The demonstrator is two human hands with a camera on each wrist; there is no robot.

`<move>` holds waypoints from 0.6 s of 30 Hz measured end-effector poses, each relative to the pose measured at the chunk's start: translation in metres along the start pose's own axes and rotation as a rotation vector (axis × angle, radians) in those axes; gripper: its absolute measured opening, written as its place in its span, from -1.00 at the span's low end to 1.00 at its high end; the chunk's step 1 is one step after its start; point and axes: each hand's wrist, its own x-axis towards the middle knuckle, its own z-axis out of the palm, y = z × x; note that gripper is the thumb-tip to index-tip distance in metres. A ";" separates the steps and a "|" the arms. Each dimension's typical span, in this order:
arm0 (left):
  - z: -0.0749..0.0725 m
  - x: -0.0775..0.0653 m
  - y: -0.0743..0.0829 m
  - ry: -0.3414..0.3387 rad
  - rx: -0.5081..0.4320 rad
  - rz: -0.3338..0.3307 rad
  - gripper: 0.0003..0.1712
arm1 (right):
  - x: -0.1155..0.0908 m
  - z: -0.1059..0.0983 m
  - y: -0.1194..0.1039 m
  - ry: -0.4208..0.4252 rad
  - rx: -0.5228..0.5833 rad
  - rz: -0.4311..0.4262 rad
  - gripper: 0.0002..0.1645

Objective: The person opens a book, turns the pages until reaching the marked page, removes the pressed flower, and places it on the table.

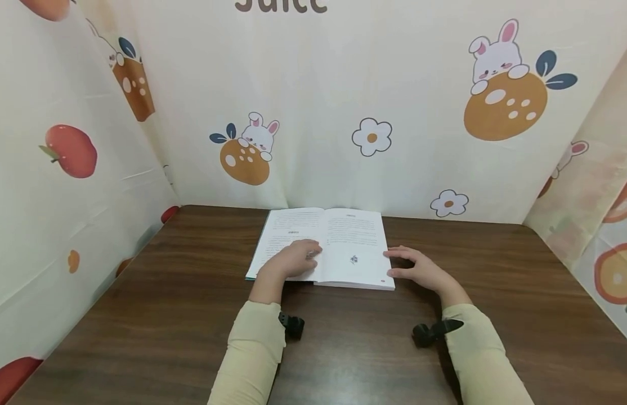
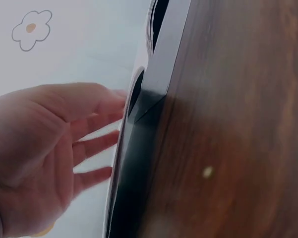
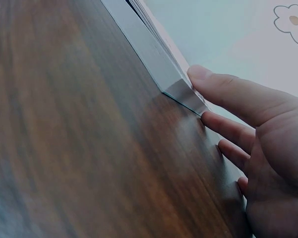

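Note:
An open book lies flat on the table, with printed text on both pages and a small flower drawing on the right page. My left hand rests on the left page close to the gutter, its fingertips touching the paper. In the left wrist view the fingers of this hand are spread and slightly bent over the page. At the book's right edge is my right hand. Its thumb touches the page block near the lower corner, while the relaxed fingers lie along the side.
The dark wooden table extends around the book on both sides and in front. Behind it hangs a pale curtain printed with rabbits, fruit and flowers, and more of this cloth stands at left and right. Each wrist wears a black strapped camera.

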 end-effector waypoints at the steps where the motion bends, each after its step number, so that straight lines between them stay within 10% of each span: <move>1: 0.001 0.001 -0.001 -0.001 -0.016 -0.003 -0.57 | -0.001 0.000 -0.002 0.000 -0.001 0.000 -0.36; 18: 0.008 0.005 -0.003 0.044 -0.054 -0.069 -0.63 | 0.007 -0.004 0.021 -0.088 -0.014 -0.083 -0.16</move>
